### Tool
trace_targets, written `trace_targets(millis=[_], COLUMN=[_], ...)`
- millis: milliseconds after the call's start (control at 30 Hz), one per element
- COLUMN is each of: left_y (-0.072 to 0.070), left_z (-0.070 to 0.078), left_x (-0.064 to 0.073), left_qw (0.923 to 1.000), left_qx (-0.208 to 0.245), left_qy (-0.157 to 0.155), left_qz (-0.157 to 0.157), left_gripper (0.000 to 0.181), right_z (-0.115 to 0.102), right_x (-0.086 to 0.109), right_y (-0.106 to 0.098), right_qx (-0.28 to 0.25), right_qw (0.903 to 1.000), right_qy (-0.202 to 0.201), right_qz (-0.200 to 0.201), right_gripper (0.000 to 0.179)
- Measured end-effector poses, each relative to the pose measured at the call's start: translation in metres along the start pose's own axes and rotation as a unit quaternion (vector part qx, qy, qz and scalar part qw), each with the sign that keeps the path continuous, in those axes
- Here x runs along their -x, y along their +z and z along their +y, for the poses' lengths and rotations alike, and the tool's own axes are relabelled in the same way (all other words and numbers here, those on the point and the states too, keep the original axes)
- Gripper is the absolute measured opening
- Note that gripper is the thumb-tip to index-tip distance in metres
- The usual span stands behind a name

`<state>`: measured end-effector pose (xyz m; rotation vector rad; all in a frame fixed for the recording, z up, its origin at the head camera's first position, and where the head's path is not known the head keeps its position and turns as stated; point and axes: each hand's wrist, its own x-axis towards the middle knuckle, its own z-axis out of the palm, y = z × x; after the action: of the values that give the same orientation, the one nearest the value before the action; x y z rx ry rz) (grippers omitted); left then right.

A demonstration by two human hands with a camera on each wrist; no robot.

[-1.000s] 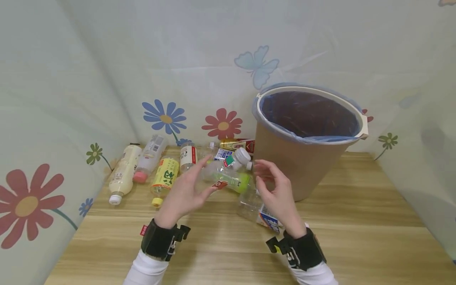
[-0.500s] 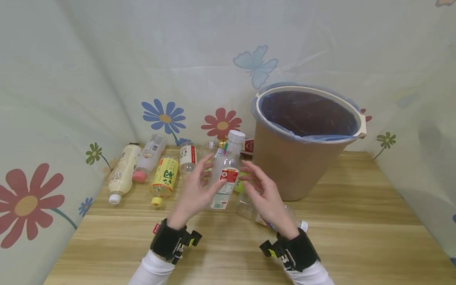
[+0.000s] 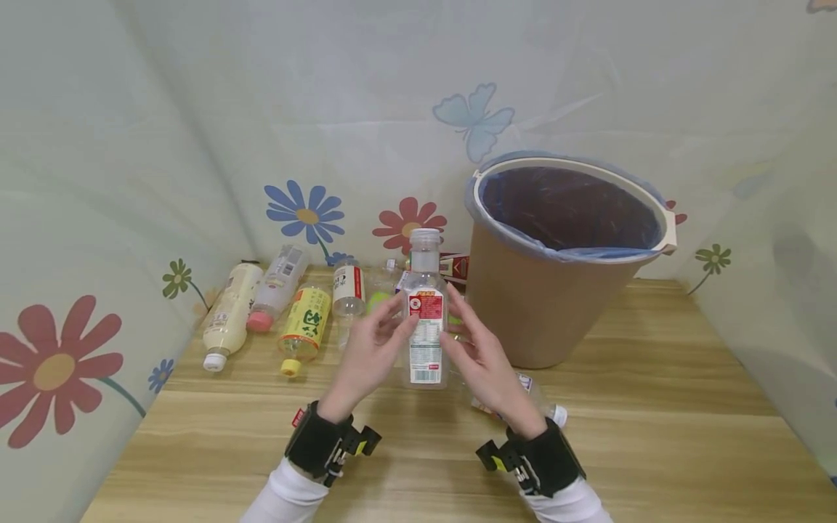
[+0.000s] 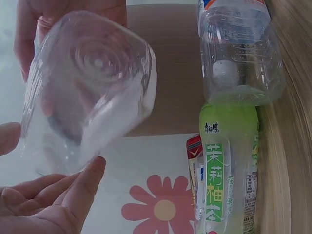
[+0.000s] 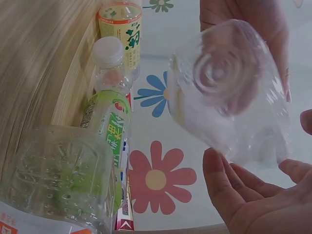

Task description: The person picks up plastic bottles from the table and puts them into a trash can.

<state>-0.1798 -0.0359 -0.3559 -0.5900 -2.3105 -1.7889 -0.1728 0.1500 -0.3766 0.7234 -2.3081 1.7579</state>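
Note:
A clear plastic bottle point(image 3: 425, 334) with a red-and-white label stands upright in the head view, held in front of the body. My left hand point(image 3: 369, 352) holds its left side, with the thumb at the label's edge. On the other side my right hand point(image 3: 487, 363) grips it with thumb and fingers. Both wrist views look up at the bottle's ringed base; it covers part of the opposite hand there. Behind it lies a green bottle point(image 4: 226, 170), mostly hidden in the head view. Below my right hand lies another clear bottle point(image 3: 539, 399) with a white cap.
A tan bin point(image 3: 543, 305) with a blue liner stands at the back right. To the left lie a milky bottle point(image 3: 229, 319), a pink-capped bottle point(image 3: 282, 280), a yellow-labelled bottle point(image 3: 306, 323) and a red-and-white-labelled one point(image 3: 349, 287). A red carton point(image 3: 455, 266) is against the back curtain.
The bottle has turned from leaning right to upright, its label now facing the head camera. My hands, wider apart before, have come together on its two sides.

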Motion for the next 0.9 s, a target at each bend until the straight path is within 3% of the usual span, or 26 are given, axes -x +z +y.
trace_targets(millis=[267, 367, 600, 733, 900], left_y=[-0.001, 0.000, 0.003, 0.002, -0.001], left_z=[0.007, 0.002, -0.033, -0.033, -0.031], left_x=[0.004, 0.004, 0.000, -0.001, -0.001], left_qw=[0.9985, 0.9983, 0.9955, 0.9919, 0.9913], left_qx=[-0.007, -0.027, -0.084, -0.117, -0.127], left_qy=[-0.015, -0.020, -0.017, -0.017, -0.010], left_qz=[-0.051, -0.047, -0.040, -0.046, -0.034], left_gripper=[0.044, 0.044, 0.053, 0.060, 0.046], right_z=[-0.018, -0.027, -0.029, -0.029, -0.028], right_x=[-0.001, -0.001, 0.000, 0.001, 0.000], right_y=[0.001, 0.001, 0.003, 0.004, 0.004], right_qx=[-0.010, 0.003, 0.034, 0.045, 0.053], right_qw=[0.9999, 1.0000, 0.9993, 0.9988, 0.9981], right_qy=[0.002, 0.000, -0.010, -0.015, -0.022], right_qz=[-0.007, -0.001, 0.007, 0.013, 0.020], right_gripper=[0.070, 0.070, 0.071, 0.071, 0.071])
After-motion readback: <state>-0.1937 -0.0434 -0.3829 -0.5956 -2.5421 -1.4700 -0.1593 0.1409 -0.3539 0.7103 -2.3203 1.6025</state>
